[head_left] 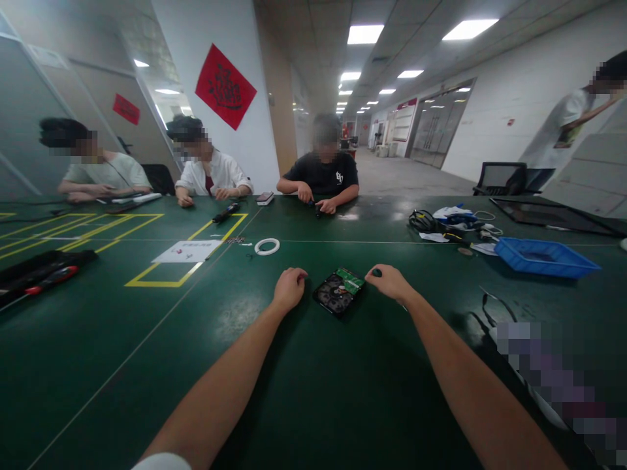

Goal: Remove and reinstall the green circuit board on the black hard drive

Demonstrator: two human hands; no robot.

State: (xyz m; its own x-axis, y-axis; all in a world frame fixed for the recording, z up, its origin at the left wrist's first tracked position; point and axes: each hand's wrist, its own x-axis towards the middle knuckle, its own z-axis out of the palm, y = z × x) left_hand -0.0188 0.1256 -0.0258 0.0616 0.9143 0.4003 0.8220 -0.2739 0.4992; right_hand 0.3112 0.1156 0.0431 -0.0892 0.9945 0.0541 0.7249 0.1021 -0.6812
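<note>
A hard drive (339, 292) lies flat on the green table, its circuit board side up and turned at a slant. Just left of it, apart from the drive, my left hand (290, 288) rests with curled fingers; whatever they hold, if anything, is hidden. My right hand (392, 287) is closed beside the drive's right corner. It grips what looks like a small screwdriver (377, 272), with a dark rounded end showing at the fingertips and a thin tip poking out under the palm.
A white tape ring (267, 247) and a paper sheet (187, 251) lie to the left, near yellow tape lines. Red-handled tools (51, 279) are far left. At right sit a blue tray (546, 258) and tangled cables (424, 220). Several people sit across the table (294, 405).
</note>
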